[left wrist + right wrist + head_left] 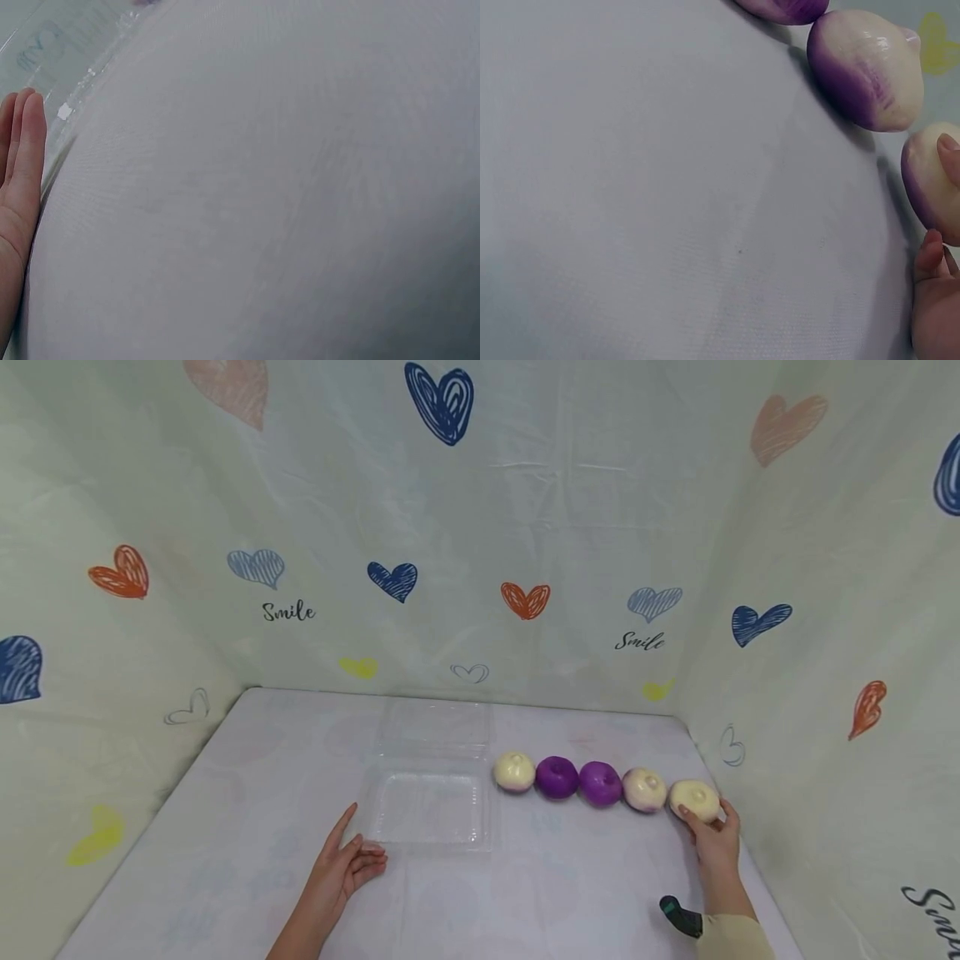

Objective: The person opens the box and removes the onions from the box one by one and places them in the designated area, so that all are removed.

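My right hand (pixel 718 843) grips the rightmost turnip (pixel 693 797), thumb on its left side and fingers round its right. In the right wrist view this turnip (pixel 930 187) shows a white upper part and a purple underside. Left of it in a row sit a white-topped turnip (pixel 645 790), two purple-topped ones (pixel 600 784) and another white-topped turnip (pixel 514 772). A clear plastic box (pixel 427 810) stands left of the row, its lid (pixel 435 728) folded back. My left hand (pixel 347 864) holds nothing, fingers extended at the box's near left corner.
A white cloth covers the table (pixel 247 827). Hanging sheets with printed hearts (pixel 392 581) enclose the back and sides. A dark strap end (pixel 681 916) sticks out beside my right sleeve (pixel 735 937). The right table edge runs close by my right hand.
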A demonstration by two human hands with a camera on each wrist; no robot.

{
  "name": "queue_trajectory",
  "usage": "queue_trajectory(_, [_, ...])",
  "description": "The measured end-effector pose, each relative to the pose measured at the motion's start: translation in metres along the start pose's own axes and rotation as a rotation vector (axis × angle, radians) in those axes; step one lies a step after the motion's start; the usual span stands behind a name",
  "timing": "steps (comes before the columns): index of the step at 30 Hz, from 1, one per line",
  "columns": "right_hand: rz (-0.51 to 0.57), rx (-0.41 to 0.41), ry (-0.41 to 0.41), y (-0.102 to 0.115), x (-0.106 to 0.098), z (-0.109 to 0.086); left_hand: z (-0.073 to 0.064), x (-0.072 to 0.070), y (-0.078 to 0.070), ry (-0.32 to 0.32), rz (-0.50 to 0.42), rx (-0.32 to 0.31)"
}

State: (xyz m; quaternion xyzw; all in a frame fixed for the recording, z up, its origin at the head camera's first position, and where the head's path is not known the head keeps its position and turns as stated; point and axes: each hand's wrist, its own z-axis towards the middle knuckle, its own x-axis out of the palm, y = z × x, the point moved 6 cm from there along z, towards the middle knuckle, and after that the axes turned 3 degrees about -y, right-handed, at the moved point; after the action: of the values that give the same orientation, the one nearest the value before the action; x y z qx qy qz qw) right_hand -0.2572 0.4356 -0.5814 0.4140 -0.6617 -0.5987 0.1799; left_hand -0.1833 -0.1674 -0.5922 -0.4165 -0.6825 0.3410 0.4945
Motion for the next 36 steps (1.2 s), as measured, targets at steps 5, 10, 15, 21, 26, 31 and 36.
queue_trajectory(5, [-0.037,-0.006,-0.028,-0.0012,0.0001,0.0019,-0.0006,0.0004,0.0002,0.005,0.007,0.008])
queue_trajectory(10, [-0.044,-0.014,-0.047,-0.0030,0.0000,0.0026,-0.0009,0.0003,0.0008,0.012,0.007,0.019])
queue_trajectory(15, [-0.048,-0.021,-0.057,-0.0022,0.0001,0.0014,-0.0009,-0.0002,0.0012,0.016,0.001,0.025])
queue_trajectory(21, [-0.055,0.016,-0.067,-0.0040,0.0003,0.0001,-0.0004,-0.0001,0.0014,0.020,-0.002,0.028])
queue_trajectory(26, [-0.048,0.029,-0.064,-0.0058,0.0004,0.0003,-0.0008,-0.0003,0.0012,0.019,-0.001,0.026])
queue_trajectory(31, [-0.048,0.018,-0.041,-0.0055,0.0011,-0.0009,-0.0008,0.0003,0.0001,0.023,0.002,0.031])
queue_trajectory(36, [-0.057,0.002,-0.029,-0.0043,0.0012,-0.0024,-0.0001,0.0009,0.0004,0.016,-0.003,0.021])
